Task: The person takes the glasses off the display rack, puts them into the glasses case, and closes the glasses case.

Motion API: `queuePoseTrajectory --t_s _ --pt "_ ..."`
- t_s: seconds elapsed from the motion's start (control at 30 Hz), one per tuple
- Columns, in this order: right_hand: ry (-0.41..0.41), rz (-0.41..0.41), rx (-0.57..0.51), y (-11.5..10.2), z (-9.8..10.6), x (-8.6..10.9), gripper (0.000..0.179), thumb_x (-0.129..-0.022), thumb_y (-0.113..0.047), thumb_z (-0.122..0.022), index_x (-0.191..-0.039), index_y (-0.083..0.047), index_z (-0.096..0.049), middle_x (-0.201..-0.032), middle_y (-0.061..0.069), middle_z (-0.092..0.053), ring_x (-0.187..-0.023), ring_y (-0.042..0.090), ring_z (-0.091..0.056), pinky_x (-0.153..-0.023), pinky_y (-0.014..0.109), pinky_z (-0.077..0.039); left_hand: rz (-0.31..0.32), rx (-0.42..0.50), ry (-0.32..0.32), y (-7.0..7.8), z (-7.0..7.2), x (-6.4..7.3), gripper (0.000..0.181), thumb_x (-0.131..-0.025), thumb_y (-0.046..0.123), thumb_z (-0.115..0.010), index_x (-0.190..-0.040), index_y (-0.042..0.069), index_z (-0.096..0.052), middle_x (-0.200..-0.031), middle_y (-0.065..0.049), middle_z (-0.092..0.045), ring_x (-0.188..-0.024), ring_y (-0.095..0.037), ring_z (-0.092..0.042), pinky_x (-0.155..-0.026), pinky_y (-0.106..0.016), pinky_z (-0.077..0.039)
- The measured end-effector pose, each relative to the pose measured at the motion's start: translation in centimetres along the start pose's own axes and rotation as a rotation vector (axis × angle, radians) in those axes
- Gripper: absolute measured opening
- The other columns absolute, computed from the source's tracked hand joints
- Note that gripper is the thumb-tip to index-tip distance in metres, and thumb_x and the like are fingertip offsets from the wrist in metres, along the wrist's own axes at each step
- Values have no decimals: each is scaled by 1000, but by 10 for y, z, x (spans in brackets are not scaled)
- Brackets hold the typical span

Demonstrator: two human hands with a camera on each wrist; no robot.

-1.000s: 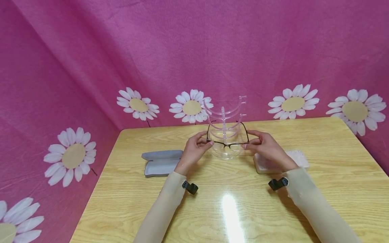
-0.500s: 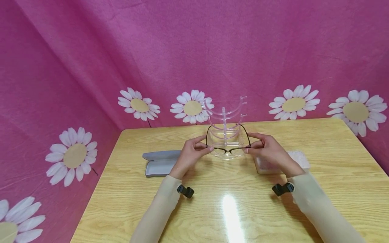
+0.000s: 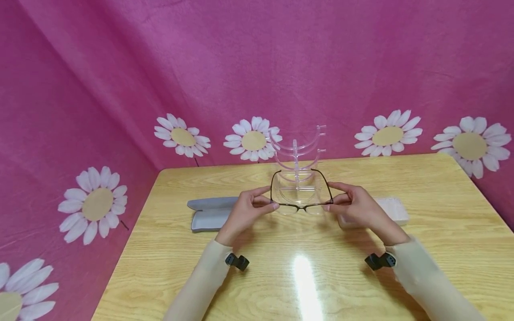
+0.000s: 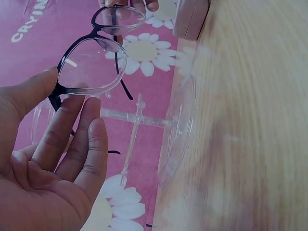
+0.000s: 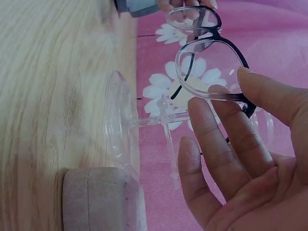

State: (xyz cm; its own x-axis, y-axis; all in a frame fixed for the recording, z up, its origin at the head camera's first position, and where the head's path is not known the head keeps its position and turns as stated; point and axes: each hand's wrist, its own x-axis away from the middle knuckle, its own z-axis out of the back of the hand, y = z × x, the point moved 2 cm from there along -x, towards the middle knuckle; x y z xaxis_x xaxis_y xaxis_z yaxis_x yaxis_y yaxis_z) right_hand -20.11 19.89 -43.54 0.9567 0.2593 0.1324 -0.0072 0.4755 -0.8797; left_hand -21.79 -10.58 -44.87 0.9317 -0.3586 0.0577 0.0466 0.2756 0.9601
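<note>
A pair of eyeglasses (image 3: 301, 207) with a dark upper rim, clear lower rims and dark temples is held level in the air. My left hand (image 3: 246, 209) pinches its left hinge corner between thumb and fingers, and my right hand (image 3: 358, 206) pinches the right one. Both temples are unfolded and point away from me. Behind and partly below the frame stands a clear acrylic glasses stand (image 3: 296, 154) with curved tiers; no glasses show on its upper tiers. In the left wrist view the thumb and fingers meet at the hinge of the glasses (image 4: 60, 89).
A grey glasses case (image 3: 210, 219) lies open on the wooden table (image 3: 265, 276), partly behind my left hand. To the right, a pale pinkish case (image 3: 391, 210) sits partly under my right hand. A pink cloth with daisies (image 3: 281, 67) hangs behind the table.
Both hands have drawn the eyeglasses toward me, away from the stand, and moved slightly apart. The temple tips now sit lower against the stand. Stand and cases have stayed put.
</note>
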Motion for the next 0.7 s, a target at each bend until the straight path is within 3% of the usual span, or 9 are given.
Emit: queuePoseTrajectory --t_s 0.17,0.47,0.7 --pt "-5 8 -31 -4 2 13 80 -94 -18 -79 -159 2 -37 -108 15 -80 -82 2 -67 -65 23 -51 -8 -15 -22 3 -2 12 64 -96 24 -77 -153 8 -52 -109 -13 -81 -105 -23 -78 -100 -40 -59" --pt "-11 71 -81 -12 -3 27 79 -93 -12 -79 -158 6 -37 -106 19 -80 -87 4 -75 -71 26 -61 -27 -5 -23 6 -3 28 66 -96 22 -77 -154 7 -50 -108 -13 -81 -103 -19 -77 -97 -35 -60" --pt "-3 78 -55 -15 -5 32 81 -92 -14 -80 -158 5 -38 -106 17 -80 -83 3 -72 -69 27 -60 -33 11 -20 6 -3 33 66 -95 20 -78 -153 6 -51 -106 -12 -82 -102 -18 -78 -94 -30 -61"
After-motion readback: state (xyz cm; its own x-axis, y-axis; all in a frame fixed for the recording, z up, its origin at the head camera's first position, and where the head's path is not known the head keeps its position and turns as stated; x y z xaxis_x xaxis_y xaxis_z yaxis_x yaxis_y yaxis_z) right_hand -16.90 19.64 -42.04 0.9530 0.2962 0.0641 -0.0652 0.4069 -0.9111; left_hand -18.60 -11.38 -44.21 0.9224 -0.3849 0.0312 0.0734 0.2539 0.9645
